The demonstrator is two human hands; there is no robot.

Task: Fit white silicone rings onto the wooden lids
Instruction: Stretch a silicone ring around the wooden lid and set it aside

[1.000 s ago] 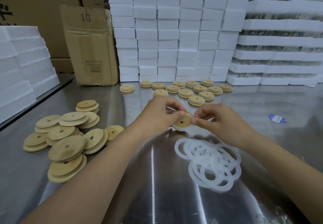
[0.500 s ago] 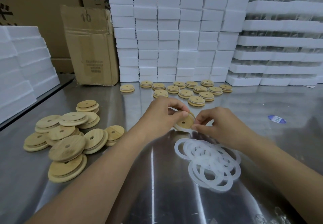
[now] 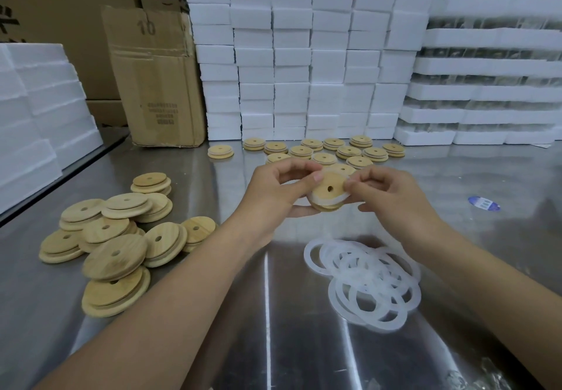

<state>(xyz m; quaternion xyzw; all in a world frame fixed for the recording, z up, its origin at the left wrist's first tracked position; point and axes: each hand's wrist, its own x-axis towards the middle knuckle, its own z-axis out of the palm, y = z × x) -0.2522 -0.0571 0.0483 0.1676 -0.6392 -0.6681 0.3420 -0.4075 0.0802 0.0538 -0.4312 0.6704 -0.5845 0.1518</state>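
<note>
Near edge: a steel table bearing a loose heap of white silicone rings, overlapping one another, just right of centre. To the left, a pile of bare wooden lids, each with a small central hole, lying flat or tilted on one another. Centre, above the table: the left hand grips one wooden lid by its rim, thumb on the upper edge and curled fingers beneath, the lid's face tilted toward the camera. A white ring lies round the lower and right part of this lid. The right hand pinches the ring between thumb and forefinger at the lid's right edge, the other fingers loosely curled. Beyond the hands: a cluster of lids with rings fitted, set flat. Right: a blue label. Rear: a cardboard box and stacked white foam blocks.
</note>
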